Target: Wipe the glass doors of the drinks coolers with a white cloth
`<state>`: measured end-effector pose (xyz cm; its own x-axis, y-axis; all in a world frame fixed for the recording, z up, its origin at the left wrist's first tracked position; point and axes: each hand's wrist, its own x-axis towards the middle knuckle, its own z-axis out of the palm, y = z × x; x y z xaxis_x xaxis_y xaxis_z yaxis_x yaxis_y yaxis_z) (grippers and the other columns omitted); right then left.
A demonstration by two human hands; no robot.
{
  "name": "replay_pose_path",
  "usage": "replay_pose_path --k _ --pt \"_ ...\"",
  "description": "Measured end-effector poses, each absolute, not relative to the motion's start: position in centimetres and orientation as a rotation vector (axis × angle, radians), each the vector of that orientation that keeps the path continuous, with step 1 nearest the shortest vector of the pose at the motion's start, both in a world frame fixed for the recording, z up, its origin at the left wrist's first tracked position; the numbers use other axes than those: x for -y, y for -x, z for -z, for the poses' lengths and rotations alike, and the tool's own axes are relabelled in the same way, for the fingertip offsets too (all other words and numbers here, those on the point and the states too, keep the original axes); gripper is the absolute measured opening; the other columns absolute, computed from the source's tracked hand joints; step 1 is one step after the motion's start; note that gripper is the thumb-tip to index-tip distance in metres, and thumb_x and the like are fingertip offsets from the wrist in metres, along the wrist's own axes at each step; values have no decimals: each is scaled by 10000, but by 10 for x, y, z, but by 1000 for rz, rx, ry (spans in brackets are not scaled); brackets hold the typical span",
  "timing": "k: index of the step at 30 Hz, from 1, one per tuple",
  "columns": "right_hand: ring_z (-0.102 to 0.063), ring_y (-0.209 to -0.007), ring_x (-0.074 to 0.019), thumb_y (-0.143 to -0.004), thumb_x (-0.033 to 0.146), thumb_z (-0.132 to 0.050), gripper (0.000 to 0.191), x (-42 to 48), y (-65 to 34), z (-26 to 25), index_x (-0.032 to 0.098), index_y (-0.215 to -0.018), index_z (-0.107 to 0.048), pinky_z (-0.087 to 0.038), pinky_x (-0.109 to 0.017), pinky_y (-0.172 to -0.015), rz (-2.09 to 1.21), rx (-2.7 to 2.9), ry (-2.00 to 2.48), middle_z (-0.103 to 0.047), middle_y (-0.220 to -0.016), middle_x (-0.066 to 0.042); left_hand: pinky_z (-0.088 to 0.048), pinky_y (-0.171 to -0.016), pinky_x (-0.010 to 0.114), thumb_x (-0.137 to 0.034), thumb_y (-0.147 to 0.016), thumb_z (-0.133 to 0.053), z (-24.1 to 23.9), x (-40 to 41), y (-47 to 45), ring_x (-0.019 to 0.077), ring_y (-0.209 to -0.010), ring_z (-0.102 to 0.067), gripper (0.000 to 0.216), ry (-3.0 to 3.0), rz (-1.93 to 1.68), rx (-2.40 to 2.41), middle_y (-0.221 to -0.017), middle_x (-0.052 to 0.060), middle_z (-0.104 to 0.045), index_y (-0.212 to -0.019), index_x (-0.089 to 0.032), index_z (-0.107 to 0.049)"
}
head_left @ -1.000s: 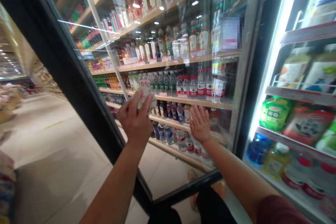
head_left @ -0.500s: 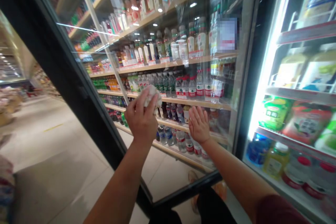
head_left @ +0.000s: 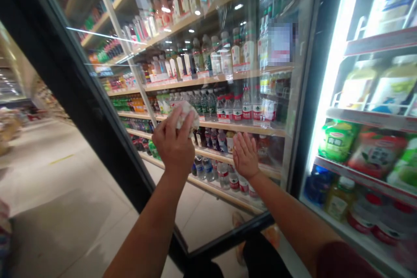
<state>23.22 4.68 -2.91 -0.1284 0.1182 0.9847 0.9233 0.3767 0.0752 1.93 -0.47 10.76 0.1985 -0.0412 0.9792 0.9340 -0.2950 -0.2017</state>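
In front of me is a glass door [head_left: 202,208] in a black frame, swung outward from a lit cooler. My left hand [head_left: 176,141] holds a crumpled whitish cloth [head_left: 188,115] up at the pane, with the fingers curled over it. To its right and slightly lower, my right hand [head_left: 246,156] lies flat with its fingers stretched out, seemingly against the glass, and holds nothing. Through the pane, shelves of bottled drinks [head_left: 237,106] show behind both hands.
The door's black frame [head_left: 107,108] slants down along the left. On the right, the open cooler [head_left: 368,117] has drink bottles and pouches on wire-railed shelves. A tiled floor [head_left: 74,200] stretches away at the left. A shoe [head_left: 239,221] shows near the door's bottom bar.
The view has shifted very slightly. My left hand and the cloth have moved a little left on the pane; my right hand stays flat in nearly the same place.
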Motion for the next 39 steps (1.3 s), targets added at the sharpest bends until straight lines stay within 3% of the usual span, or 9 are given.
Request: replay_pose_path --k 5,8,15,18,21,24,31,36,39 --pt "-259 -1518 -219 -969 178 -427 606 -32 -227 24 209 -1558 -289 -224 -473 -1238 799 1530 963 -503 -1509 -109 -469 -957 396 -153 -924 -609 -47 1 -40 239 -1156 -569 435 1674 1097 687 -1313 22 -652 -1330 -309 -608" --pt "-317 -1495 -218 -965 133 -408 625 -10 -225 13 200 -1568 -257 -325 -462 -1197 663 1530 934 -485 -1519 -120 -474 -991 377 -145 -950 -561 -18 0 -51 218 -1159 -599 536 1808 1061 664 -1307 34 -663 -1454 -302 -473" --pt "-319 -1494 -204 -963 161 -429 631 1 -213 -5 151 -1568 -252 -333 -401 -1198 748 1816 641 -507 -1502 -124 -483 -1078 380 -71 -962 -455 -24 -2 -54 229 -1408 -434 722 1953 1274 609 -1523 185 -429 -1589 -167 -110" --pt "-355 -1476 -179 -978 178 -451 533 -10 -210 19 181 -1509 -393 -284 -370 -1220 816 1825 689 -594 -1425 -95 -426 -1134 443 -97 -930 -554 -18 7 -40 276 -1476 -313 780 1846 1259 646 -1622 169 -238 -1586 -224 -151" --pt "-392 -1455 -178 -972 196 -497 453 -15 -216 49 195 -1424 -515 -222 -385 -1246 865 1802 716 -650 -1356 -86 -256 -1223 508 -256 -896 -683 -8 14 -20 302 -1501 -243 788 1742 1112 773 -1603 130 -306 -1565 -247 -266" --pt "-405 -1445 -177 -963 173 -516 416 -17 -230 46 225 -1372 -569 -170 -420 -1264 902 1829 674 -679 -1314 -59 -126 -1257 484 -349 -935 -631 1 12 -6 269 -1521 -164 728 1675 991 911 -1559 116 -385 -1561 -220 -283" --pt "-282 -1509 -234 -980 117 -431 594 -37 -256 -29 289 -1540 -340 -283 -511 -1227 789 1485 815 -414 -1572 -85 -82 -1259 465 -357 -951 -601 7 3 -6 252 -1524 -136 713 1609 967 953 -1559 114 -363 -1562 -191 -273" --pt "-206 -1531 -294 -951 148 -522 661 -31 -251 49 247 -1563 -293 -306 -570 -1212 824 1568 836 -383 -1587 -116 -88 -1257 467 -370 -940 -617 11 4 -6 254 -1524 -144 713 1604 949 985 -1554 111 -376 -1553 -193 -299" --pt "-241 -1522 -276 -940 147 -531 601 -29 -257 78 242 -1517 -395 -346 -521 -1202 895 1707 822 -470 -1534 -106 -88 -1257 463 -373 -943 -613 10 5 -6 254 -1524 -147 714 1596 940 988 -1555 110 -374 -1554 -188 -294"
